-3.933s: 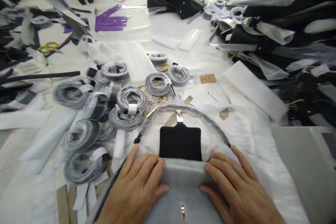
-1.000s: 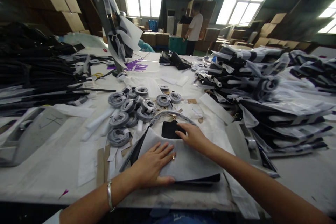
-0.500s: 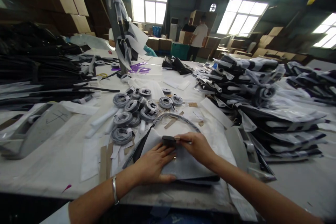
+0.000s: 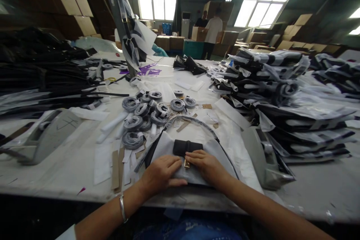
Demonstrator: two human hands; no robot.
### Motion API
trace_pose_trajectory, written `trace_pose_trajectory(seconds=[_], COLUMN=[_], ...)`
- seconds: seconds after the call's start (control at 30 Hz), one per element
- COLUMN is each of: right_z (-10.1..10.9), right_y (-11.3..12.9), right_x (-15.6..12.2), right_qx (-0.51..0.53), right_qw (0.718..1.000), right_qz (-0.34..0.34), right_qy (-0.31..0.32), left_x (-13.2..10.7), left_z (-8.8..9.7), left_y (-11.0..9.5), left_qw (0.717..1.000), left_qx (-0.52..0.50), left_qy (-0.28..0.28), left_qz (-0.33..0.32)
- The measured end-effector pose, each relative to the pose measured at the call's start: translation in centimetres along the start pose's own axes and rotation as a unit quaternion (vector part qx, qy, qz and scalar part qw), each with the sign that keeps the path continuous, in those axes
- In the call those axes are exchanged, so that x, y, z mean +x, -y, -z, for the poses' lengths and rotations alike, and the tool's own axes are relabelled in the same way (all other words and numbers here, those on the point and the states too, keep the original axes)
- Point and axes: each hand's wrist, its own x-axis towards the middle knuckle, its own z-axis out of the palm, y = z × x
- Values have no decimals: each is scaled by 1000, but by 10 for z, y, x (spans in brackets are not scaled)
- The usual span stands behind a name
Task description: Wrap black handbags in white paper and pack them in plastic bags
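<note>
A handbag [image 4: 168, 148] with a pale protective sheet over its front lies before me at the table edge, its wrapped handle arching away. At its top centre is a black flap [image 4: 180, 147] with a narrow strap running down to a gold clasp [image 4: 187, 163]. My left hand [image 4: 161, 172] rests flat on the bag's front, thumb stretched out, left of the clasp. My right hand [image 4: 206, 165] has its fingertips closed together at the strap, just above the clasp and touching it; its thumb is hidden.
Several wrapped coiled straps [image 4: 132, 123] lie beyond the bag, with card strips [image 4: 115, 170] at the left. Grey tape dispensers [image 4: 260, 157] flank the work. Wrapped bags [image 4: 303, 120] are stacked at right, black pieces [image 4: 42, 63] at left. Two people stand far back.
The black flap, earlier raised in my right hand's pinch, now lies down on the bag's front. My right hand has come lower to the clasp, and my left hand has drawn back slightly left.
</note>
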Motion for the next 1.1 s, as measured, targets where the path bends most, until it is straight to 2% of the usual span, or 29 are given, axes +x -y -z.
trace_pose_trajectory(seconds=[0.07,0.23,0.3,0.4,0.53,0.7,0.97,1.1], right_z=[-3,-9,-11,-11,-3,10,4,2], right_y=[0,-4,-6,-9,-8,2,-4,3], right_x=[-2,-7,-9,-8,-2,7,16,20], right_qx=[-9,-14,-15,-11,-1,10,8,-25], right_qw=[1000,1000,999,999,998,999,997,995], right_qz=[-1,-14,-22,-17,1,-4,9,-13], right_qy=[4,22,32,46,62,47,80,100], left_x=[-3,-5,-7,-8,-4,1,-4,-3], left_z=[0,-1,-3,-4,5,15,9,10], left_y=[-2,1,3,3,-2,-5,-4,-6], left_qw=[1000,992,990,990,991,987,987,988], left_qx=[0,-29,-42,-52,-58,-80,-86,-78], left_qy=[-5,-6,1,20,55,117,116,117], left_qz=[-11,-122,-137,-130,-110,-73,-66,-68])
